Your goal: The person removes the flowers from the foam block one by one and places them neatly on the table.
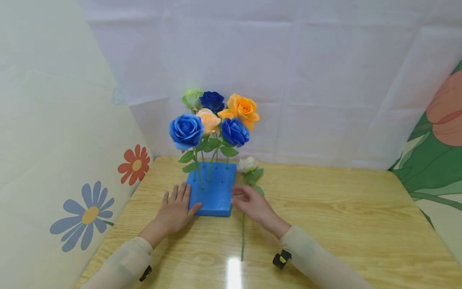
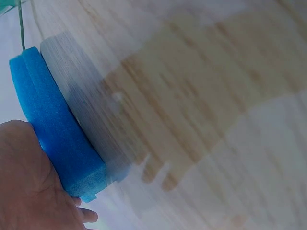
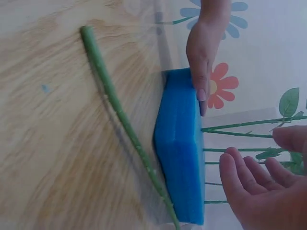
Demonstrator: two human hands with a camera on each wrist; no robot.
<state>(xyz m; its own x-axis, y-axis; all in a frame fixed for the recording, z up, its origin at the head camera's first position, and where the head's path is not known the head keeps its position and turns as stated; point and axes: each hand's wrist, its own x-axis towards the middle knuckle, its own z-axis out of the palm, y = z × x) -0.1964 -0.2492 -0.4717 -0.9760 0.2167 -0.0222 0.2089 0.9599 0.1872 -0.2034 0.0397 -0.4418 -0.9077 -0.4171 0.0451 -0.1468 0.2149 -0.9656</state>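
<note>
A blue foam block (image 1: 214, 200) lies on the table with several artificial roses standing in it by their stems. Their heads are a light blue rose (image 1: 185, 130), a second blue rose (image 1: 234, 131), a dark blue rose (image 1: 212, 101), an orange rose (image 1: 243, 108), a peach rose (image 1: 208, 121) and a pale green rose (image 1: 192, 98). My left hand (image 1: 176, 210) rests against the block's left side, thumb over its front corner. A white rose (image 1: 247, 164) lies right of the block. Above its stem (image 3: 122, 117), my right hand (image 1: 254, 204) hovers empty, fingers loosely bent beside the block's right edge.
The wooden table (image 1: 343, 216) extends to the right of the block. Behind it hangs a white cloth (image 1: 325, 80). Flower-printed panels stand at the left (image 1: 43, 120) and right (image 1: 444, 132).
</note>
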